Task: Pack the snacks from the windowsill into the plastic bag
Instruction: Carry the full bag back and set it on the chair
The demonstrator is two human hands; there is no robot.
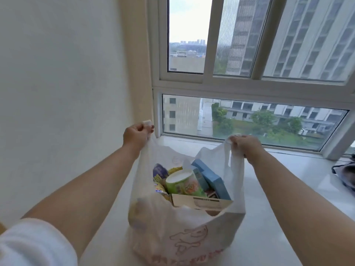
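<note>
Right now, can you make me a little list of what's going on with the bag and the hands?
left hand: grips one bag handle, held up
right hand: grips the other handle
plastic bag: white, red print, mouth pulled open, standing on the windowsill
inside bag: green cup, blue box, cardboard box, yellow packets
far right: dark item, partly cut off

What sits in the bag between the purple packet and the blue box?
In the head view, a green cup stands between the purple packet and the blue box.
</note>
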